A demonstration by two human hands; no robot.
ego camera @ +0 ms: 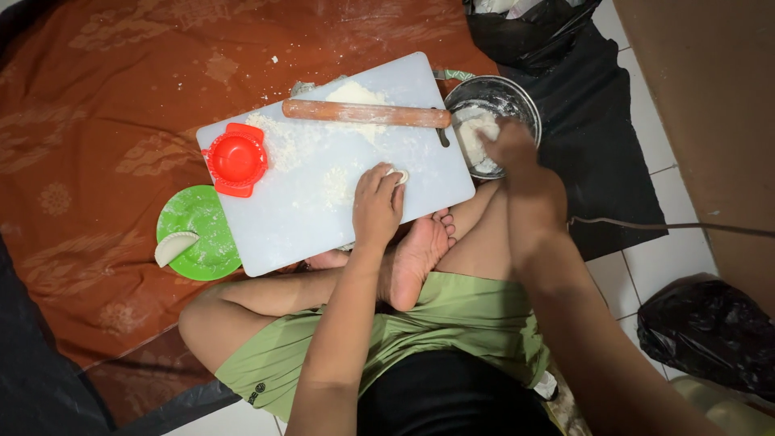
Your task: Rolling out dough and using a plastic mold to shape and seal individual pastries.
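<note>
White plastic cutting board (323,202), dusted with flour, lies on a rust-brown patterned cloth (97,121) on the floor before a seated, cross-legged person. Left hand (377,202) presses, fingers curled narrow, on a small piece of dough (398,173) at the board's near right part; only an edge of the dough shows. Right hand (510,145) reaches into a metal bowl (521,97) just right of the board and touches the pale dough mass (475,139) inside; its grip is turned away, so whether it holds a piece cannot be told. Wooden rolling pin (365,113) rests across the far edge, its right end touching the bowl rim. Red dumpling press (236,159) sits at the board's left; a green plate (211,242) near left carries one folded dumpling (173,246). Probable hazards: the pin may roll off the board if the bowl is nudged; the board's near edge rests over the feet (416,250), so hard pressing could tilt it.
</note>
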